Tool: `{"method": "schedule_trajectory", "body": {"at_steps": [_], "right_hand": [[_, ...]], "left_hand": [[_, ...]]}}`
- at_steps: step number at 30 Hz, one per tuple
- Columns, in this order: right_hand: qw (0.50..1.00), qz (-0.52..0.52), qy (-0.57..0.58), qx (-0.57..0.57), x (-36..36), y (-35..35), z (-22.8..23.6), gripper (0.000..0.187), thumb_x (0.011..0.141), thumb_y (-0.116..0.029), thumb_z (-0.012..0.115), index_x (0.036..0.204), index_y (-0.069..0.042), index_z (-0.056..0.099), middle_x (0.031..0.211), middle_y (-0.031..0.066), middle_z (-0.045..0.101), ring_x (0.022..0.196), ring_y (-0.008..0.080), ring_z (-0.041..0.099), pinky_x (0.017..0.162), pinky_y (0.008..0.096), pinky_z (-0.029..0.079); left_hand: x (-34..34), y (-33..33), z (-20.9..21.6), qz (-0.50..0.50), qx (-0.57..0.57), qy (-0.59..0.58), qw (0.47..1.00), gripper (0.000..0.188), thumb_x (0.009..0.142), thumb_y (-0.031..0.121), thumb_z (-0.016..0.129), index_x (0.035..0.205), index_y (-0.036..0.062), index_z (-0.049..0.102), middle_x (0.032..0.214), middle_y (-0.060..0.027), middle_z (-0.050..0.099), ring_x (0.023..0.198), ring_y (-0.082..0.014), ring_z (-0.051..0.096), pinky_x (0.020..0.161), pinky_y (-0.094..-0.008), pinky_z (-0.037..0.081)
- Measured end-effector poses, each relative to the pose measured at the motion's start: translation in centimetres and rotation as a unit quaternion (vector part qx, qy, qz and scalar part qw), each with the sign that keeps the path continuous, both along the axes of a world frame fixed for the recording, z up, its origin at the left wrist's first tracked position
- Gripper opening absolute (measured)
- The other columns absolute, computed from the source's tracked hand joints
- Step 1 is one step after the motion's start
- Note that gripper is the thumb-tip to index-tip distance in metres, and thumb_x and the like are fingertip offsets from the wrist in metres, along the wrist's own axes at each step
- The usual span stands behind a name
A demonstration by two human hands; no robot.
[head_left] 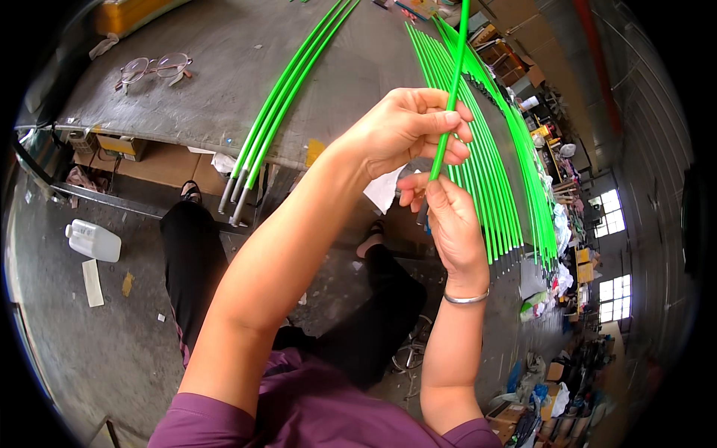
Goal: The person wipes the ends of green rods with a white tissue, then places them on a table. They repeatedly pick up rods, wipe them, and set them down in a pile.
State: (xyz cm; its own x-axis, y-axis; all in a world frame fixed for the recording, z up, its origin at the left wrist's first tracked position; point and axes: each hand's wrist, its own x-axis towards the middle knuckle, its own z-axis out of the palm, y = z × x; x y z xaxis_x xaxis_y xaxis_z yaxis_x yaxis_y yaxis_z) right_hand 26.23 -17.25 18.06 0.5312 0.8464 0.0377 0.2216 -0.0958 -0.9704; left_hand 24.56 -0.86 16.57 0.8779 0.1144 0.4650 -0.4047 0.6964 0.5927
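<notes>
A bright green rod (454,82) with a dark grey end slants up and away between my hands. My left hand (414,127) is closed around it higher up, thumb along the rod and fingertips showing on its far side. Close to the dark end, my right hand (452,224) pinches the rod between thumb and fingers. A silver bangle (467,298) circles my right wrist. Just right of my hands, many similar green rods (478,164) lie side by side, their dark ends pointing toward me. To the left, 3 green rods (287,82) stick out past the table's near edge.
Eyeglasses (153,69) lie on the grey table (209,97) at the far left. On the floor are a white plastic jug (93,240) and a strip of paper (92,283). Cluttered boxes and bags (549,396) stand at the right. My legs are under the table edge.
</notes>
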Motion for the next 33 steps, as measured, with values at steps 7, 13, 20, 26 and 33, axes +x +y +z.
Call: {"method": "schedule_trajectory", "body": {"at_steps": [7, 13, 20, 26, 33], "right_hand": [[1.0, 0.006, 0.025, -0.005, 0.3, -1.2, -1.3, 0.042, 0.1, -0.034, 0.038, 0.106, 0.001, 0.06, 0.084, 0.0044, 0.055, 0.071, 0.0101, 0.057, 0.048, 0.0238, 0.051], [0.996, 0.02, 0.08, 0.029, 0.4, -0.9, -2.1, 0.043, 0.099, -0.029, 0.037, 0.105, 0.008, 0.059, 0.089, 0.0091, 0.06, 0.084, 0.0143, 0.052, 0.077, 0.0267, 0.038], [0.995, 0.039, 0.077, 0.051, 0.6, -0.7, -2.8, 0.045, 0.1, -0.032, 0.036, 0.107, 0.006, 0.06, 0.086, 0.0067, 0.058, 0.081, 0.0113, 0.052, 0.073, 0.0229, 0.04], [0.997, 0.015, 0.073, 0.037, 1.2, -1.1, -3.0, 0.041, 0.1, -0.032, 0.037, 0.111, 0.002, 0.058, 0.087, 0.0039, 0.058, 0.081, 0.0099, 0.051, 0.07, 0.0219, 0.041], [0.955, -0.139, -0.121, 0.231, 2.7, -1.8, 3.5, 0.058, 0.095, -0.039, 0.048, 0.131, 0.004, 0.035, 0.114, 0.0171, 0.054, 0.103, 0.023, 0.056, 0.09, 0.0367, 0.043]], "left_hand": [[0.8, -1.3, -1.8, -0.029, -0.023, 0.026, 0.999, 0.02, 0.089, 0.01, 0.058, 0.105, -0.0028, 0.057, 0.087, -0.0082, 0.061, 0.072, -0.015, 0.062, 0.067, -0.0284, 0.054], [0.8, -1.2, -2.4, -0.015, -0.057, 0.052, 0.997, 0.021, 0.087, 0.009, 0.061, 0.105, -0.0018, 0.058, 0.086, -0.008, 0.062, 0.071, -0.0147, 0.062, 0.065, -0.0266, 0.054], [1.0, -1.2, -2.9, -0.003, -0.062, 0.059, 0.996, 0.021, 0.085, 0.009, 0.064, 0.103, -0.0013, 0.059, 0.084, -0.0083, 0.062, 0.07, -0.0149, 0.062, 0.064, -0.026, 0.053], [0.9, -1.3, -2.5, 0.015, -0.06, 0.077, 0.995, 0.02, 0.085, 0.009, 0.064, 0.101, -0.0017, 0.059, 0.082, -0.009, 0.063, 0.068, -0.0151, 0.062, 0.063, -0.0267, 0.053], [-2.5, -4.2, -0.1, 0.107, 0.174, 0.018, 0.979, 0.005, 0.085, 0.0, 0.058, 0.087, -0.0042, 0.059, 0.07, -0.0084, 0.065, 0.063, -0.0127, 0.064, 0.057, -0.0266, 0.053]]}}
